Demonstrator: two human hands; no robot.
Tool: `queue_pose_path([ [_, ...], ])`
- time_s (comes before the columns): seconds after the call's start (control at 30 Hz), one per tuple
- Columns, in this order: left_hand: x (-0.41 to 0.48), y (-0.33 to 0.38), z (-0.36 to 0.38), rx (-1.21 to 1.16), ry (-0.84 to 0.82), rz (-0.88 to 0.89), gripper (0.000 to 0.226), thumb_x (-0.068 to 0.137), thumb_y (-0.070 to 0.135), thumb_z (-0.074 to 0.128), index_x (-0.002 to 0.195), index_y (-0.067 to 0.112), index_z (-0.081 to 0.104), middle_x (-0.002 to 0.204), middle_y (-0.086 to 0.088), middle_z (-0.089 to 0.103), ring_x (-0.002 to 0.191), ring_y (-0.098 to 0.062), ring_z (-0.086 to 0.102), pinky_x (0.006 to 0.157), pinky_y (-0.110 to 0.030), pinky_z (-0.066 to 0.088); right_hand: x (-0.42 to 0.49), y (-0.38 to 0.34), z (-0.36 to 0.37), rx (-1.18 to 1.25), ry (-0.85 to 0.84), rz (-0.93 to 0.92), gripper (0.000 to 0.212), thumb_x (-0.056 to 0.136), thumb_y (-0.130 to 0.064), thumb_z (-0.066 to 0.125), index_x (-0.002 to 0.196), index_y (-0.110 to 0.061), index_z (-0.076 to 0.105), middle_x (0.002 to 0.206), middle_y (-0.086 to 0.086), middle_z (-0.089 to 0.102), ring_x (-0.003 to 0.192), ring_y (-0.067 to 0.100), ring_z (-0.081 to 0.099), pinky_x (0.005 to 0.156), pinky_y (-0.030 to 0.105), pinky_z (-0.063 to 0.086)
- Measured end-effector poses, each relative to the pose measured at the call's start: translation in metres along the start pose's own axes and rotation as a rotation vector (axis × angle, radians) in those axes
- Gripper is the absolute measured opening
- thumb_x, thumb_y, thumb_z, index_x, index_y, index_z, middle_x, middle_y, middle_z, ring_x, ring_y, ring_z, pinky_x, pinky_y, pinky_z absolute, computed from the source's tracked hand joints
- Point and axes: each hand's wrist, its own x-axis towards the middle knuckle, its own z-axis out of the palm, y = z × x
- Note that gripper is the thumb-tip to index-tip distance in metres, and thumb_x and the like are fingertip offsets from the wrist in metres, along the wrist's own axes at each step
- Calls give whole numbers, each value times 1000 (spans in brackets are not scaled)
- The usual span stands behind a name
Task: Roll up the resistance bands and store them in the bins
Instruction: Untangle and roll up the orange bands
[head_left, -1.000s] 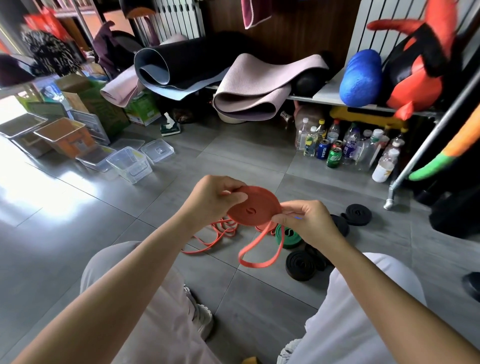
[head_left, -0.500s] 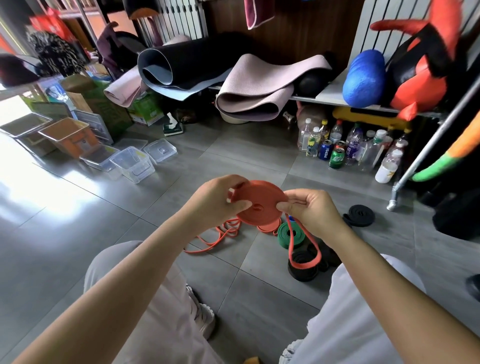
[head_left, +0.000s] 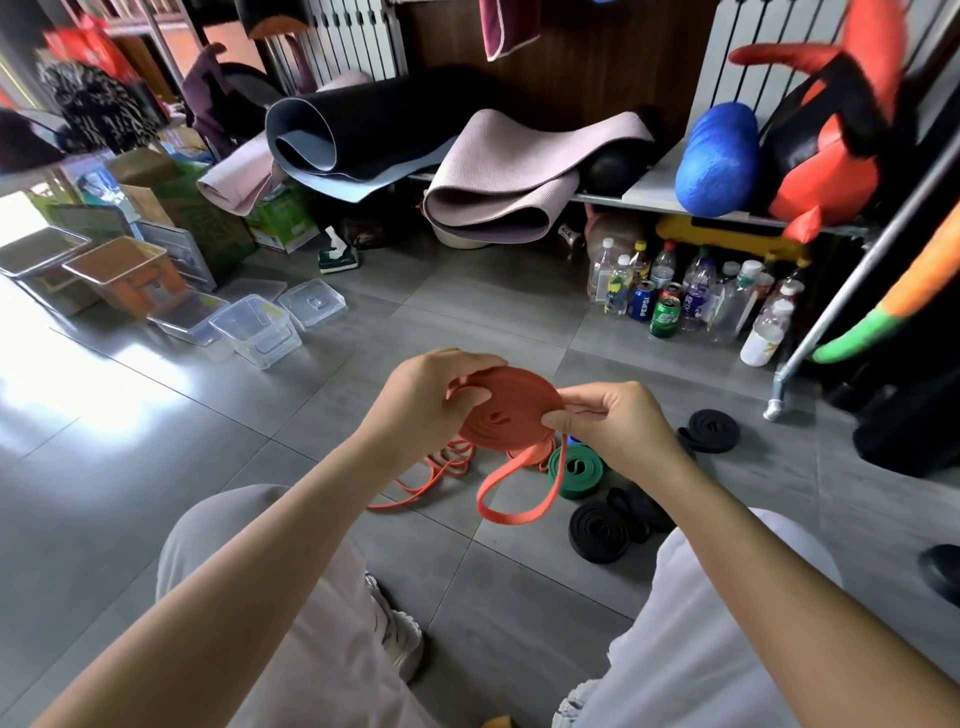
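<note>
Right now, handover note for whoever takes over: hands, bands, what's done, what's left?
Left hand grips the orange coil at its left edge; right hand pinches its right edge.
A tail loop hangs unrolled below.
Done: green roll and black rolls lie on the floor.
Left: finish this coil, roll the loose orange bands on the floor, move every roll into the clear bins.

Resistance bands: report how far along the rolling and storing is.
Done: a green band and black bands lie rolled on the floor. In hand: left hand and right hand grip the orange coil, its tail loop hanging unrolled. Left: loose orange bands on the floor, then binning; the clear bin shows no bands.
</note>
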Motion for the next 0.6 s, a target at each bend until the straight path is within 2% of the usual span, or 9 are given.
queue_pose_path([
  [0.13, -3, -7, -1, -227, 118, -107, 37, 82, 1, 65, 110, 24, 68, 88, 20, 63, 83, -20, 63, 84, -29, 49, 0, 2, 6, 77, 53, -17, 26, 74, 0, 75, 90, -21, 71, 78, -4, 72, 69, 3, 69, 75, 17, 55],
  [0.27, -8, -7, 2, -433, 135, -187, 43, 82, -4, 63, 96, 37, 62, 89, 11, 62, 88, -35, 64, 83, -44, 54, 2, -4, 7, 149, 48, -57, 26, 77, 4, 70, 92, -18, 69, 79, -3, 71, 68, -1, 67, 73, 13, 53],
  [0.33, -9, -9, 2, -285, 50, -144, 35, 83, 0, 61, 104, 28, 59, 95, 8, 59, 92, -34, 61, 82, -42, 53, 2, -7, 7, 114, -8, -76, 26, 78, 4, 70, 92, -18, 68, 83, 1, 71, 67, -2, 67, 71, 11, 52],
  [0.4, -11, -8, 1, 32, -20, -49, 38, 82, 9, 62, 117, 20, 54, 109, 3, 56, 99, -28, 58, 82, -37, 49, 2, -8, 8, 57, -61, -72, 23, 79, 2, 70, 89, -19, 69, 84, 3, 72, 67, -2, 66, 70, 13, 52],
  [0.5, -11, 2, -1, 232, -85, 96, 55, 85, 17, 60, 134, 32, 43, 124, 7, 53, 100, -21, 59, 79, -38, 51, 4, -9, 11, -95, -82, -62, 25, 80, -7, 73, 82, -31, 70, 74, -11, 72, 66, 0, 65, 72, 20, 53],
  [0.6, -7, 6, -5, 268, -188, 148, 52, 90, 16, 54, 134, 42, 45, 121, 10, 54, 102, -20, 58, 81, -38, 50, 6, -10, 9, -146, -98, -88, 26, 79, -11, 74, 81, -36, 70, 70, -19, 71, 69, -3, 66, 72, 14, 51],
])
